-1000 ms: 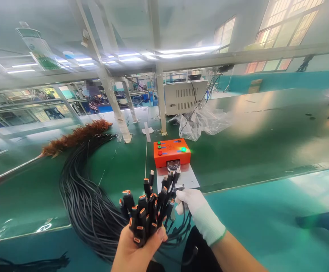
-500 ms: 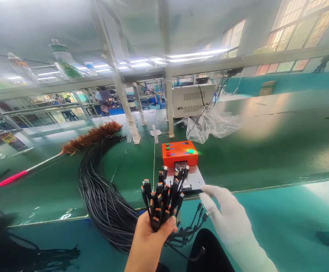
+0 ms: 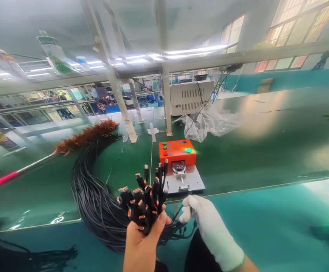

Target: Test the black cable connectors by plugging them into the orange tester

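Observation:
My bare left hand (image 3: 146,238) is wrapped round a bunch of black USB-C cables (image 3: 141,204). Their metal plugs, several with orange inside, fan upward from the fist. My right hand (image 3: 194,211), in a white glove, is closed in a pinch at the front edge of a metal plate. A single black cable (image 3: 178,213) runs to its fingers; the plug end is mostly hidden. Just beyond is an orange test box (image 3: 177,151) with a lit green button. A small round gauge (image 3: 178,167) is mounted on the silver plate (image 3: 194,179) in front of it.
A long bundle of black cables (image 3: 87,189) curves over the green bench (image 3: 252,151) to the left. Beside it lies a brown feather duster (image 3: 87,136) with a pink handle. Behind are clear plastic (image 3: 210,122), a metal cabinet (image 3: 193,98) and shelf posts (image 3: 167,94).
My right hand has moved left and down, its fingers closing on a cable. My left hand and its bunch have shifted left, uncovering the gauge. The view has turned slightly right.

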`<state>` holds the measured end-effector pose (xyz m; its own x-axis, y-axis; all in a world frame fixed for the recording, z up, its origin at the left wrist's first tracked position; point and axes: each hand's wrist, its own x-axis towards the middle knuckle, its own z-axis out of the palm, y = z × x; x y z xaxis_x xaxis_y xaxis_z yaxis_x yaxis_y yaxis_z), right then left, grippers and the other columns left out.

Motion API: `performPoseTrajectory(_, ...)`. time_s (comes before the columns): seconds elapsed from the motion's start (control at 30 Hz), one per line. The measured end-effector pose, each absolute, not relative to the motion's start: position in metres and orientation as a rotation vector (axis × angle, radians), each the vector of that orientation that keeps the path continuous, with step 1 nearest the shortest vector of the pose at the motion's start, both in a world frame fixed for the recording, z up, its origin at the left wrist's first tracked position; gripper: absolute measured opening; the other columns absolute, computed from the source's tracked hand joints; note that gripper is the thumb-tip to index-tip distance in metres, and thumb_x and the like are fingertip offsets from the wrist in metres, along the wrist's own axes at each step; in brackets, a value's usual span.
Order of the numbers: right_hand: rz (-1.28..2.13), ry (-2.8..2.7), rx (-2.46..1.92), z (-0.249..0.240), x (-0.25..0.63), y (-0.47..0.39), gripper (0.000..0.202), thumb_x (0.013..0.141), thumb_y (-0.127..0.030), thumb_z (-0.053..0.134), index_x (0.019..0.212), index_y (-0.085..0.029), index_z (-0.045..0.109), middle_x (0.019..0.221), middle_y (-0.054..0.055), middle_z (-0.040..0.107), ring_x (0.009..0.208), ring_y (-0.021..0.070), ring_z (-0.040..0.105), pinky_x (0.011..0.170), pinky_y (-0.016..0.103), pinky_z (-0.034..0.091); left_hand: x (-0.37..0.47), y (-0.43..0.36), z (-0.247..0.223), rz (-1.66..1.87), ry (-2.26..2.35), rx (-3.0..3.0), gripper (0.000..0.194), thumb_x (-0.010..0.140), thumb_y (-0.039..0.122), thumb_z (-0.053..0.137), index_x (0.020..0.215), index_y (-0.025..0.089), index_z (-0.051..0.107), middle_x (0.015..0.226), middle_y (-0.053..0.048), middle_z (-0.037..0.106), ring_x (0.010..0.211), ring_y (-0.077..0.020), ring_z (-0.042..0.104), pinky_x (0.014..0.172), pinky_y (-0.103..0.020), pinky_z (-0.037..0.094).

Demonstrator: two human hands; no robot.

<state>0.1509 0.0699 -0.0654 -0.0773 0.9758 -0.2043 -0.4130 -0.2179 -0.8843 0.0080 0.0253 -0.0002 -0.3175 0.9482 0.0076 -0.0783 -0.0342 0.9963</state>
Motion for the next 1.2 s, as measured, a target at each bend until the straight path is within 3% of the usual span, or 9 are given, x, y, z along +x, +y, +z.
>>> performPoseTrajectory(0.4, 1.726, -0.749, -0.981, -0.068, 0.150, 0.090, 0.032, 0.074, -0.045, 0.057, 0.064, -0.015, 0.058, 0.037, -0.002, 0.057, 0.040, 0.0153, 0.058, 0.050, 0.028, 0.043, 0.018, 0.029, 0.003, 1.592, 1.317, 1.031, 0.011, 0.068, 0.023, 0.074, 0.078, 0.022, 0.071, 0.058, 0.002, 0.069, 0.058, -0.0157, 0.063, 0.063, -0.022, 0.051)
performPoseTrajectory(0.6, 1.729, -0.705, -0.972, -0.068, 0.146, 0.092, 0.030, 0.073, -0.045, 0.058, 0.065, -0.015, 0.058, 0.037, -0.002, 0.056, 0.040, 0.0151, 0.057, 0.051, 0.028, 0.043, 0.014, 0.028, -0.004, 1.566, 1.339, 0.944, 0.028, 0.062, 0.028, 0.079, 0.088, 0.022, 0.071, 0.066, 0.001, 0.074, 0.061, -0.0170, 0.066, 0.066, -0.024, 0.053)
performPoseTrajectory(0.7, 1.712, -0.692, -0.967, -0.069, 0.144, 0.092, 0.031, 0.074, -0.045, 0.057, 0.067, -0.015, 0.058, 0.038, -0.002, 0.056, 0.041, 0.0151, 0.056, 0.053, 0.029, 0.044, 0.012, 0.029, -0.003, 1.527, 1.355, 0.954, 0.024, 0.063, 0.028, 0.077, 0.086, 0.023, 0.071, 0.070, 0.001, 0.076, 0.060, -0.0161, 0.066, 0.067, -0.024, 0.053)
performPoseTrajectory(0.8, 1.727, -0.818, -1.007, -0.070, 0.149, 0.091, 0.033, 0.075, -0.049, 0.051, 0.067, -0.017, 0.056, 0.040, -0.001, 0.057, 0.044, 0.0173, 0.058, 0.057, 0.033, 0.047, 0.010, 0.032, 0.001, 1.453, 1.367, 1.009, 0.017, 0.065, 0.027, 0.075, 0.080, 0.020, 0.072, 0.058, 0.000, 0.073, 0.059, -0.0165, 0.065, 0.066, -0.024, 0.050)
performPoseTrajectory(0.9, 1.474, -1.207, -1.440, -0.063, 0.162, 0.083, 0.030, 0.075, -0.047, 0.048, 0.067, -0.019, 0.057, 0.052, 0.006, 0.063, 0.053, 0.0230, 0.062, 0.061, 0.038, 0.047, 0.011, 0.033, 0.007, 1.416, 1.341, 0.960, 0.015, 0.063, 0.024, 0.075, 0.076, 0.018, 0.072, 0.054, 0.000, 0.071, 0.056, -0.0167, 0.063, 0.062, -0.026, 0.048)
performPoseTrajectory(0.97, 1.072, -1.342, -1.741, -0.052, 0.172, 0.072, 0.029, 0.074, -0.043, 0.051, 0.081, -0.018, 0.063, 0.073, 0.011, 0.069, 0.072, 0.0287, 0.064, 0.071, 0.042, 0.045, 0.011, 0.032, 0.010, 1.401, 1.304, 0.903, 0.015, 0.060, 0.022, 0.077, 0.074, 0.018, 0.072, 0.054, 0.000, 0.070, 0.054, -0.0165, 0.062, 0.062, -0.027, 0.048)
performPoseTrajectory(1.03, 0.822, -1.318, -1.740, -0.036, 0.178, 0.061, 0.037, 0.076, -0.044, 0.052, 0.101, -0.019, 0.063, 0.094, 0.013, 0.068, 0.090, 0.0311, 0.062, 0.083, 0.044, 0.043, 0.011, 0.031, 0.010, 1.382, 1.275, 0.868, 0.015, 0.059, 0.021, 0.078, 0.072, 0.018, 0.072, 0.055, 0.001, 0.069, 0.055, -0.0161, 0.061, 0.061, -0.026, 0.048)
performPoseTrajectory(1.1, 0.905, -1.275, -1.497, -0.019, 0.177, 0.054, 0.040, 0.081, -0.047, 0.050, 0.108, -0.021, 0.063, 0.102, 0.011, 0.068, 0.096, 0.0290, 0.061, 0.087, 0.042, 0.043, 0.010, 0.030, 0.007, 1.345, 1.257, 0.868, 0.013, 0.058, 0.022, 0.080, 0.067, 0.018, 0.072, 0.057, 0.001, 0.068, 0.055, -0.0154, 0.061, 0.061, -0.026, 0.048)
performPoseTrajectory(1.2, 1.286, -1.207, -1.009, -0.001, 0.165, 0.053, 0.035, 0.081, -0.048, 0.055, 0.100, -0.021, 0.067, 0.101, 0.008, 0.070, 0.100, 0.0260, 0.061, 0.089, 0.037, 0.045, 0.006, 0.030, -0.004, 1.255, 1.214, 0.936, 0.018, 0.056, 0.029, 0.083, 0.062, 0.016, 0.071, 0.057, 0.000, 0.067, 0.054, -0.0166, 0.060, 0.060, -0.029, 0.048)
